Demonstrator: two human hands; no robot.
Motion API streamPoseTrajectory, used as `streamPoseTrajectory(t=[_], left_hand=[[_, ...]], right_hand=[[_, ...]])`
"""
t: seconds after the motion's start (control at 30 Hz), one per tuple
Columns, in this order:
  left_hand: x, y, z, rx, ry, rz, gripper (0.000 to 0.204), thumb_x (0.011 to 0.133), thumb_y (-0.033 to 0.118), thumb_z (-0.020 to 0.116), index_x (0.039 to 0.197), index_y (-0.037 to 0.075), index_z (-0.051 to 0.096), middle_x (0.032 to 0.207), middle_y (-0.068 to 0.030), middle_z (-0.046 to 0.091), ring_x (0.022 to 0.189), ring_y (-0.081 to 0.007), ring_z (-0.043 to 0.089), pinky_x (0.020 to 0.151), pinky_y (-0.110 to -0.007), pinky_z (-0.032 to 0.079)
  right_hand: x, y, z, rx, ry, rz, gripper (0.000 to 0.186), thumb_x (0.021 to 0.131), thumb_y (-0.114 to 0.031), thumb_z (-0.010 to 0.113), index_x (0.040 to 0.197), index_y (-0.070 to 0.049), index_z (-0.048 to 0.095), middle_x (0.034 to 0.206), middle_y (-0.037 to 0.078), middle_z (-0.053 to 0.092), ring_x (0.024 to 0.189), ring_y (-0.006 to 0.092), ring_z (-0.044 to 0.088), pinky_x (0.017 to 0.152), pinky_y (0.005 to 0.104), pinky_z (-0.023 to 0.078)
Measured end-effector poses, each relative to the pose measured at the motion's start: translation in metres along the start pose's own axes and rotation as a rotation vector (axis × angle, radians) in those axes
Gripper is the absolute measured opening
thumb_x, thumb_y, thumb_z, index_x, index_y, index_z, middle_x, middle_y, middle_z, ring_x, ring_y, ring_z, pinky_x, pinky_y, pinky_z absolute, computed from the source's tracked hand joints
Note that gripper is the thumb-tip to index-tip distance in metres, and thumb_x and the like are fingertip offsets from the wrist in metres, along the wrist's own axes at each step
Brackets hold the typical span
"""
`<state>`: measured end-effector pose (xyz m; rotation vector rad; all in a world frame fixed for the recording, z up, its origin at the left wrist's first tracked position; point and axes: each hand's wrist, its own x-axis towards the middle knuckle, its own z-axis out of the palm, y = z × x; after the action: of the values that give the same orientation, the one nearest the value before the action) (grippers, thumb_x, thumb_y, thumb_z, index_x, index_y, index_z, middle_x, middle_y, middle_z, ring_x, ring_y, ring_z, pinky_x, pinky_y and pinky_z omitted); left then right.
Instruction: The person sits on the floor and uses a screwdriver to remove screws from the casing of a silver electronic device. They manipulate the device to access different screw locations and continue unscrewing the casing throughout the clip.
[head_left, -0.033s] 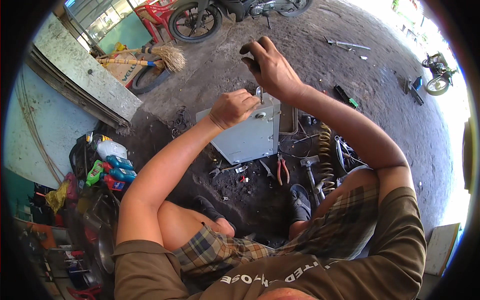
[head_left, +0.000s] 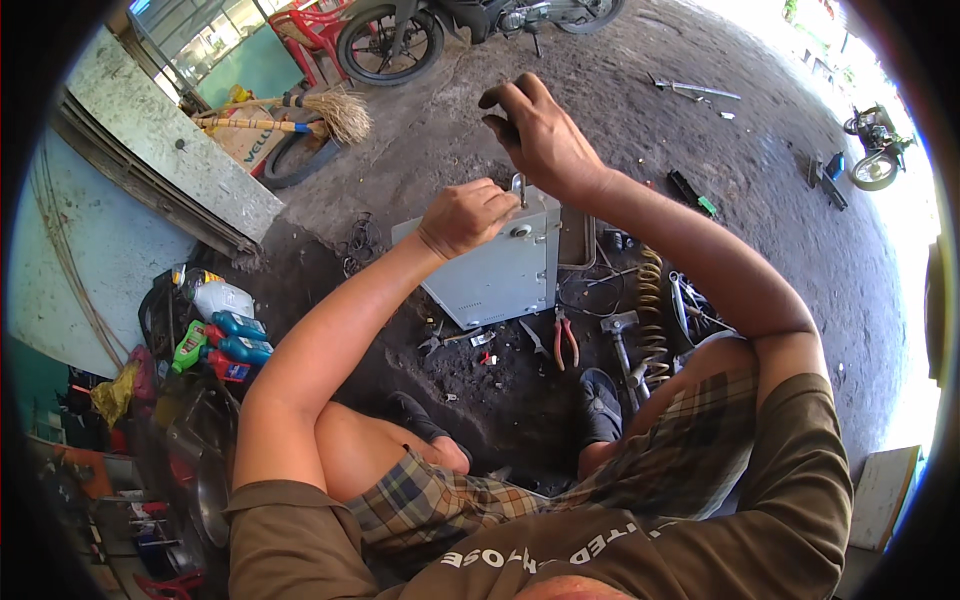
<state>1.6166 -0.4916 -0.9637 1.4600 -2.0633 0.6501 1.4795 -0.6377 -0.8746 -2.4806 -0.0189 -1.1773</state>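
Note:
A grey metal box (head_left: pixel 490 265) stands on the dark floor in front of me, with a round fitting (head_left: pixel 521 231) near its top edge. My left hand (head_left: pixel 466 216) is closed at the box's upper edge, its fingertips around a small shiny metal piece (head_left: pixel 520 187) that sticks up there. What exactly that piece is, I cannot make out. Above and beyond the box, my right hand (head_left: pixel 548 138) is raised and bent at the wrist. Its blackened fingers are curled with the thumb apart from them, and no object shows between them.
Red-handled pliers (head_left: pixel 566 342), a hammer (head_left: pixel 622 335) and a coil spring (head_left: pixel 652 310) lie right of the box. Bottles (head_left: pixel 235 335) cluster at left. A broom (head_left: pixel 335 115) and a tyre (head_left: pixel 300 165) rest by the wall; a motorbike (head_left: pixel 400 45) stands behind.

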Motion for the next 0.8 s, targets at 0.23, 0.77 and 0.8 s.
streamPoseTrajectory(t=[0.23,0.77,0.8], left_hand=[[0.001,0.001,0.000,0.002,0.006,-0.003,0.021,0.082,0.009,0.086,0.100,0.008,0.075,0.087,-0.0043,0.074,0.082,-0.0245,0.074,0.072,-0.037,0.061],[0.000,0.002,0.000,0.030,0.010,0.018,0.022,0.079,0.009,0.088,0.096,0.008,0.074,0.086,-0.0047,0.074,0.079,-0.0243,0.075,0.069,-0.036,0.062],[0.000,0.002,0.000,0.032,0.005,0.015,0.022,0.079,0.009,0.088,0.096,0.008,0.074,0.086,-0.0048,0.074,0.080,-0.0243,0.075,0.069,-0.036,0.062]], right_hand=[[0.001,-0.001,0.001,-0.003,0.011,-0.008,0.026,0.103,-0.013,0.070,0.127,-0.005,0.062,0.115,0.023,0.056,0.101,0.0465,0.067,0.089,0.0526,0.057],[0.022,-0.022,-0.017,-0.433,-0.276,0.091,0.036,0.102,-0.032,0.071,0.109,0.002,0.061,0.084,0.023,0.074,0.078,0.0398,0.079,0.068,0.0466,0.064],[0.024,-0.024,-0.020,-0.438,-0.310,0.112,0.037,0.101,-0.033,0.071,0.108,0.002,0.062,0.082,0.023,0.076,0.079,0.0396,0.079,0.069,0.0465,0.064]])
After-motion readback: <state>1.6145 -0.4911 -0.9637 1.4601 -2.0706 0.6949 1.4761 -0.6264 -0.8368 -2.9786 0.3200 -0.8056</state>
